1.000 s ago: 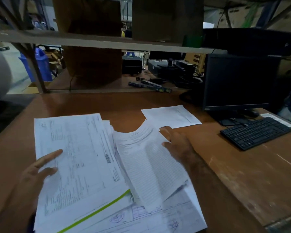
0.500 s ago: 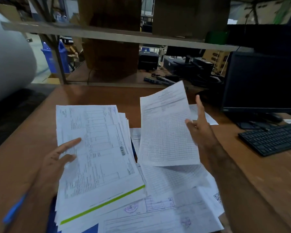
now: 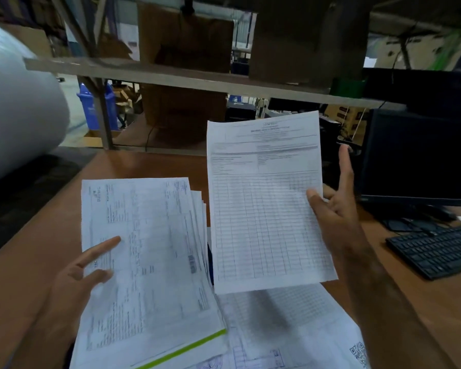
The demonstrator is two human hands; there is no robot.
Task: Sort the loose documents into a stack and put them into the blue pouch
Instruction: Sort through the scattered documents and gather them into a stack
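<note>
My left hand (image 3: 88, 267) holds a thick stack of printed documents (image 3: 144, 262) at its left edge, thumb and forefinger lying on the top sheet; a sheet with a green stripe shows at the stack's bottom. My right hand (image 3: 333, 209) pinches a single gridded form (image 3: 264, 203) by its right edge and holds it upright above the desk, forefinger pointing up. More loose sheets (image 3: 290, 328) lie flat on the brown desk (image 3: 149, 166) under both. The blue pouch is not visible in this frame.
A black monitor (image 3: 421, 155) and a black keyboard (image 3: 437, 249) stand at the right. A shelf board (image 3: 171, 78) with cardboard boxes runs across above the desk's far edge. A large pale roll (image 3: 16, 102) fills the left.
My right hand picked the gridded form off the desk and raised it upright, higher than half a second ago. The left hand's stack has lifted and stayed to the left.
</note>
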